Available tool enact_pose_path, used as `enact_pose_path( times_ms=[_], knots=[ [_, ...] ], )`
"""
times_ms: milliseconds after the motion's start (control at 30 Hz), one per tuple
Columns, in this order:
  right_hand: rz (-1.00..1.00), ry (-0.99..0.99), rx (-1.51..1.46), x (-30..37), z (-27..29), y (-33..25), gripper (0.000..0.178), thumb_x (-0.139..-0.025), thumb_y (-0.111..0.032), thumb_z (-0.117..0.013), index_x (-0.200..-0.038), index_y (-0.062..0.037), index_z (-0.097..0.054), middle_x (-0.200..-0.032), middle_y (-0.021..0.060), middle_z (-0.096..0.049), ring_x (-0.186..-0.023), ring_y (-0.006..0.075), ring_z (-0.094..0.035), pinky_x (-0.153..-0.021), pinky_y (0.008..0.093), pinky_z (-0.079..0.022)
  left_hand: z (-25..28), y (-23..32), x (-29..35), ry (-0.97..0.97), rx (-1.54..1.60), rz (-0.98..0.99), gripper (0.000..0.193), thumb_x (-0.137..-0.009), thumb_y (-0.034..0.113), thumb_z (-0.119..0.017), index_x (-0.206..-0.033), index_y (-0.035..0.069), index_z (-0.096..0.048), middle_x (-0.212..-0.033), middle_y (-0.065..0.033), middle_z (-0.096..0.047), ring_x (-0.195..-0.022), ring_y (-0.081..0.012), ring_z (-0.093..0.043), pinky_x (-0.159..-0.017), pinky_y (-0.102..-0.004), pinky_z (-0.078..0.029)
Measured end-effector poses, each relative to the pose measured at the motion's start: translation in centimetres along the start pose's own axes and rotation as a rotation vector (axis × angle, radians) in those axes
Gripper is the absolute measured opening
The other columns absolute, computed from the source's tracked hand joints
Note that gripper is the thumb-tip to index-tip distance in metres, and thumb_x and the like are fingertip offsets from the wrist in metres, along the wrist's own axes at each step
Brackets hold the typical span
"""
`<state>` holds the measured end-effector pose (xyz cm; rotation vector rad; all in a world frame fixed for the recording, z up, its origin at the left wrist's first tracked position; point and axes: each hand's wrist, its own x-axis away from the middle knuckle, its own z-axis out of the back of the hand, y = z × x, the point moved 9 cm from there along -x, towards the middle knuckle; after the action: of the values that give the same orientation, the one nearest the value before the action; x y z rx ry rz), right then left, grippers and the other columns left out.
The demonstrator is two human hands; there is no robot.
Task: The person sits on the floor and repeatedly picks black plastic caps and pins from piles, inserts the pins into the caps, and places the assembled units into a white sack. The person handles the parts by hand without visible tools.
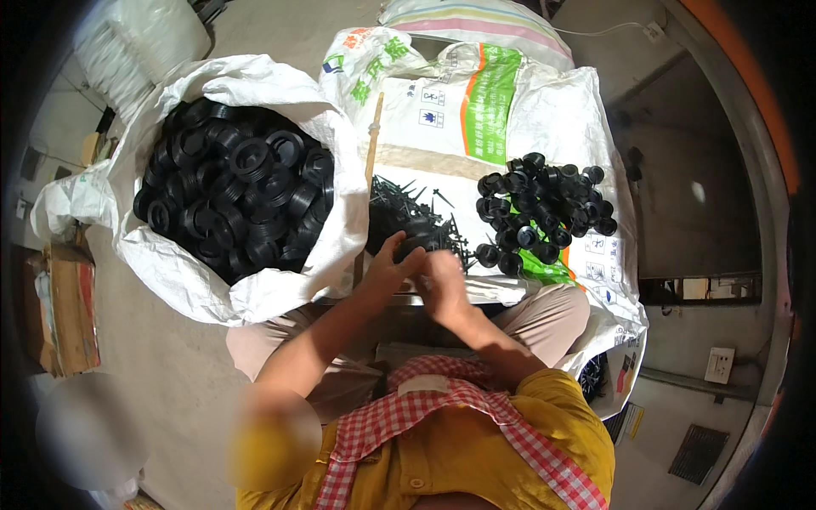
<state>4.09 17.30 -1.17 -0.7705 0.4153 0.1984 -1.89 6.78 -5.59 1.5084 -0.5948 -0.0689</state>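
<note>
My left hand [388,270] is over the near edge of the sack-covered work surface, its fingers curled round a black plastic ring [411,247]. Close against it is my right hand [443,286], its fingertips smeared by motion; whether they hold anything cannot be made out. Just beyond both hands spreads a heap of thin black spiky plastic pieces [406,201]. Off to the right of them is a pile of small black caps [537,202], some on top of one another. A large white woven sack [246,299] full of black threaded rings [252,158] stands at my left.
Printed white and green sacks [544,106] cover the work surface, with a wooden stick [373,140] lying along them. A cardboard box [70,310] stands on the floor at far left. Another open sack [625,374] with black pieces is beside my right leg.
</note>
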Motion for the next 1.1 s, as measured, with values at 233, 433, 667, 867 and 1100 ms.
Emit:
enact_pose_path(
  times_ms=[233, 433, 667, 867, 1100],
  knots=[
    [-0.290, 0.328, -0.041, 1.7, 5.6, 1.0, 0.048, -0.069, -0.004, -0.074, -0.110, -0.0035, -0.051, -0.115, 0.0152, -0.055, -0.114, 0.0337, -0.049, -0.102, 0.0444, -0.034, -0.3, -1.4, 0.4, -0.335, 0.296, 0.205, 0.042, -0.084, 0.005, -0.059, -0.124, 0.002, -0.047, -0.099, -0.0119, -0.061, -0.083, -0.0199, -0.063, -0.067, -0.0317, -0.056],
    [-0.009, -0.484, -0.091, 1.2, 1.3, -1.0, 0.019, -0.073, -0.006, -0.069, -0.088, -0.0047, -0.057, -0.092, 0.0125, -0.062, -0.091, 0.0325, -0.059, -0.094, 0.0421, -0.040, -3.2, -1.0, 3.4, -0.621, -0.054, 0.076, 0.041, -0.077, 0.003, -0.062, -0.116, 0.003, -0.052, -0.096, -0.0124, -0.062, -0.088, -0.0294, -0.065, -0.071, -0.0350, -0.055],
    [-0.594, -1.283, -1.825, 7.0, 1.2, -5.2, 0.011, -0.082, -0.009, -0.063, -0.079, 0.0014, -0.060, -0.077, 0.0129, -0.064, -0.083, 0.0277, -0.061, -0.081, 0.0411, -0.044, -3.6, 8.7, 10.2, -0.606, -0.639, -1.194, 0.025, -0.085, 0.010, -0.057, -0.107, -0.001, -0.054, -0.114, -0.0166, -0.062, -0.107, -0.0312, -0.060, -0.093, -0.0392, -0.048],
    [-0.663, -0.096, -1.770, 0.6, -0.1, 0.6, 0.020, -0.086, -0.025, -0.066, -0.083, -0.0072, -0.059, -0.094, 0.0079, -0.060, -0.093, 0.0239, -0.056, -0.087, 0.0370, -0.043, -1.7, 3.8, 5.3, -0.352, -0.154, -0.397, 0.039, -0.082, -0.004, -0.060, -0.120, -0.001, -0.050, -0.134, -0.0169, -0.048, -0.123, -0.0264, -0.049, -0.099, -0.0353, -0.043],
    [-0.519, 0.092, -0.652, -1.6, 0.7, 1.8, 0.016, -0.092, -0.004, -0.049, -0.104, 0.0005, -0.059, -0.105, 0.0094, -0.063, -0.097, 0.0152, -0.058, -0.086, 0.0267, -0.043, -1.5, 3.2, 5.0, -0.210, -0.004, -0.232, 0.038, -0.075, -0.001, -0.064, -0.112, 0.007, -0.058, -0.113, -0.0133, -0.050, -0.104, -0.0290, -0.052, -0.091, -0.0416, -0.042]
  ],
)
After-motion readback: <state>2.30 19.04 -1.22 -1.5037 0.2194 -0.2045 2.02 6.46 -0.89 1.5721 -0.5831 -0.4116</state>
